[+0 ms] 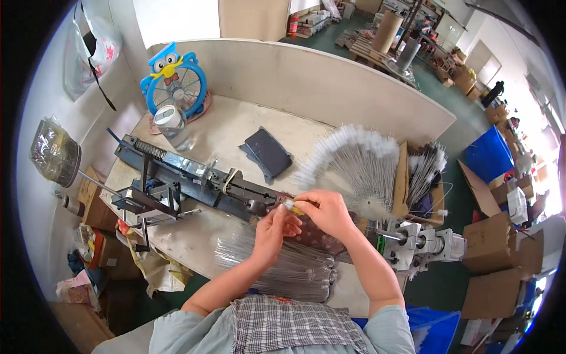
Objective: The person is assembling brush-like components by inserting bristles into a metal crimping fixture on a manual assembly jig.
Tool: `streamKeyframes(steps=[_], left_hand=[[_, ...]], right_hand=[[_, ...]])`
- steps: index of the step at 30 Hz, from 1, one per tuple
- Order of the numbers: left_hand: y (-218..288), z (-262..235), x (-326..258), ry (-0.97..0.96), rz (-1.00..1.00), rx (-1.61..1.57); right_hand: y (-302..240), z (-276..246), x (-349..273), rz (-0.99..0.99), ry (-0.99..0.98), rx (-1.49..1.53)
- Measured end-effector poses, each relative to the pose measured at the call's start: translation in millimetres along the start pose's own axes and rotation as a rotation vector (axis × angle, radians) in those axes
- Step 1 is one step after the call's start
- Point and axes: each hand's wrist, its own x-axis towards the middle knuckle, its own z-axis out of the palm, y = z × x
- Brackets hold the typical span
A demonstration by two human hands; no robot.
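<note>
At the right end of a long dark metal jig (197, 186), my two hands meet. With thumb and fingers my right hand (325, 213) pinches a small white and yellow piece (289, 204), too small to name further. My left hand (273, 233) is closed just below it, its thumb and forefinger at the same piece, other fingers curled. Under my forearms lies a thick bundle of thin metal wires (289, 268). Beyond my right hand, many wire-handled brushes with white bristles (359, 150) are fanned out on the table (227, 112).
A dark phone-like slab (267, 154) lies mid-table. Behind it stand a clear jar (172, 127) and a blue owl-shaped fan (177, 85). More brushes fill a cardboard box (402, 183). A motorised machine (424, 242) sits at the right edge, a crank (143, 236) at the left.
</note>
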Motion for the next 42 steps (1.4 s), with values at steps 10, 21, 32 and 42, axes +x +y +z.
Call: streamKeyframes(steps=[10,21,32,42], left_hand=[[3,19,-5,0.091,0.007,-0.436],[-5,17,-1,0.123,0.077,-0.425],[-3,14,0,0.094,0.046,-0.396],[-3,14,-2,0.107,0.011,-0.461]], right_hand=[[-13,28,-17,-0.265,0.303,-0.331],[0,17,-23,-0.406,0.427,-0.355],[-3,12,-24,-0.418,0.347,-0.319],[-3,14,-21,-0.416,0.334,-0.299]])
